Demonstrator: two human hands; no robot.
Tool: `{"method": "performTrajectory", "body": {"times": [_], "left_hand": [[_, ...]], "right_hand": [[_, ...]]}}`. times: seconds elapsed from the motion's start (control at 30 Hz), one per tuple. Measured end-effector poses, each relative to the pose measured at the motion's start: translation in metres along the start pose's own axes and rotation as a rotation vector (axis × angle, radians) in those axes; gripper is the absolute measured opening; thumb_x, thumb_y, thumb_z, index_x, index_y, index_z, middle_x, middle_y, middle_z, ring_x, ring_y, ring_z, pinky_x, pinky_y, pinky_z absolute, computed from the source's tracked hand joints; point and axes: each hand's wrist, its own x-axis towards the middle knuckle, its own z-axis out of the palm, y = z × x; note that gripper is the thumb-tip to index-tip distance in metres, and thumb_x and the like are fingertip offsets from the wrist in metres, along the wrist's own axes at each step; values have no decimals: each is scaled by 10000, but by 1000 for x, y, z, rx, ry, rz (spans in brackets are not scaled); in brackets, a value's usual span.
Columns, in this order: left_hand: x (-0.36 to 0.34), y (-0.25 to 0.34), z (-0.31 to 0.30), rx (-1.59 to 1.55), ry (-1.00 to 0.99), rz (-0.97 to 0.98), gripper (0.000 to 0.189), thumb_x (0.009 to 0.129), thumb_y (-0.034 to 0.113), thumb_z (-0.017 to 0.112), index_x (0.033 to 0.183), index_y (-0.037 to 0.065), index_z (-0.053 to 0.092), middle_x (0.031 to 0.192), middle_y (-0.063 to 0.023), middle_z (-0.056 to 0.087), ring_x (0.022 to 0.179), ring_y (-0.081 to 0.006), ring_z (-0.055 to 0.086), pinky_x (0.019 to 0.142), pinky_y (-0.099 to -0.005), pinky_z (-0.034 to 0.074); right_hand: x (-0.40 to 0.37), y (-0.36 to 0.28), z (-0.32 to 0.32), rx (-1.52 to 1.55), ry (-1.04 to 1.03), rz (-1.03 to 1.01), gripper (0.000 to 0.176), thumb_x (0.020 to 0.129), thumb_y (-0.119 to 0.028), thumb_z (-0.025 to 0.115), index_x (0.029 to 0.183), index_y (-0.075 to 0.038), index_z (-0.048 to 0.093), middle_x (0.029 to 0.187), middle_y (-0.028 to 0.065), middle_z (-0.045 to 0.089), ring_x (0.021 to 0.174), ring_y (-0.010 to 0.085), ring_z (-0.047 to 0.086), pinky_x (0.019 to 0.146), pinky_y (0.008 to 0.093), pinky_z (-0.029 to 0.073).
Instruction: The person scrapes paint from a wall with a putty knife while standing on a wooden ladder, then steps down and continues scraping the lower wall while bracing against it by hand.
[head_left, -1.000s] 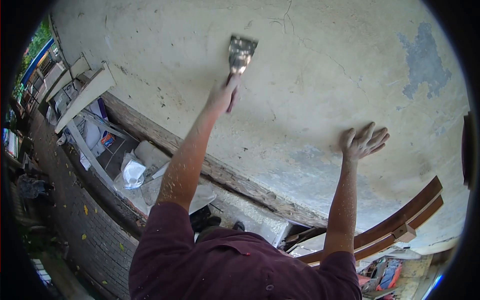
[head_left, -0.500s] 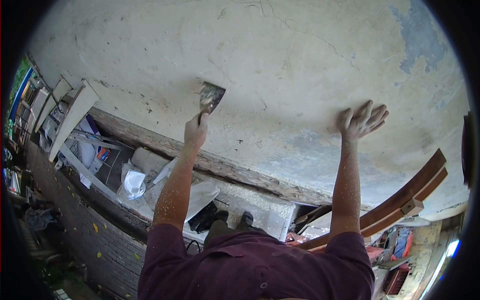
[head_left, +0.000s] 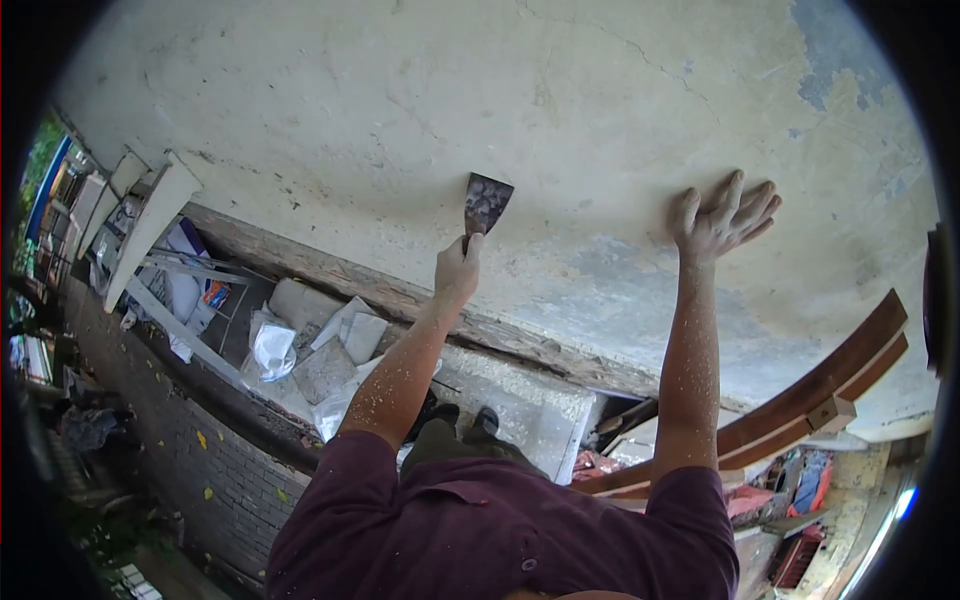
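Note:
My left hand (head_left: 458, 268) is wrapped round the handle of a paint scraper (head_left: 488, 203). Its wide, flat blade, spotted with pale residue, is at the face of the worn off-white wall (head_left: 330, 110); whether the edge touches cannot be made out. Farther right, my right hand (head_left: 722, 222) rests against the wall with fingers spread and nothing held. Pale flakes speckle both forearms. Around the hands the wall shows a thin crack, small chips and grey-blue bare patches.
Below the wall runs a rough ledge (head_left: 540, 362). Plastic bags (head_left: 273, 350) and boards lie at lower left beside a brick pavement (head_left: 230, 500). A curved brown wooden piece (head_left: 800, 410) juts up at right. Flakes cover the slab (head_left: 520, 395) near my feet.
My left hand and the scraper have moved right along the wall, closer to my right hand. My right hand stays spread on the wall in nearly the same place.

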Motion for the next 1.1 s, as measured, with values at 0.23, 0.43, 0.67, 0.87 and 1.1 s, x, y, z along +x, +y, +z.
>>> {"method": "performTrajectory", "body": {"times": [0.23,0.43,0.67,0.87,1.1], "left_hand": [[42,117,-8,-178,10,95,428,935,357,485,894,-46,626,634,-174,577,579,-285,576,576,-397,444],[-4,-26,10,-251,19,-199,458,947,368,471,868,-57,622,605,-103,545,522,-164,514,517,-337,419],[51,76,-39,-207,64,71,463,945,378,478,829,-49,616,571,-85,522,515,-159,515,499,-338,404],[42,-68,-42,80,127,155,508,926,424,471,835,-57,610,626,-187,588,602,-322,602,585,-426,442],[46,-107,-92,119,89,-96,510,925,425,461,816,-53,604,672,-220,603,674,-376,612,601,-452,445]], "right_hand": [[-4,3,0,7,-18,20,657,844,-551,472,1353,-137,477,1499,234,205,1421,379,96,1135,489,-27],[-4,2,-3,-4,-58,26,657,850,-567,462,1348,-140,491,1508,219,202,1425,370,87,1137,476,-36],[-4,-1,1,15,-12,34,657,890,-567,408,1369,-122,464,1506,232,204,1423,375,91,1129,487,-38],[-4,-5,0,45,-5,36,693,906,-588,393,1407,-110,407,1514,230,172,1422,382,74,1117,519,-11],[-1,0,-4,-2,-20,-24,698,919,-571,384,1422,-86,369,1522,226,137,1410,418,78,1100,570,55]]}}
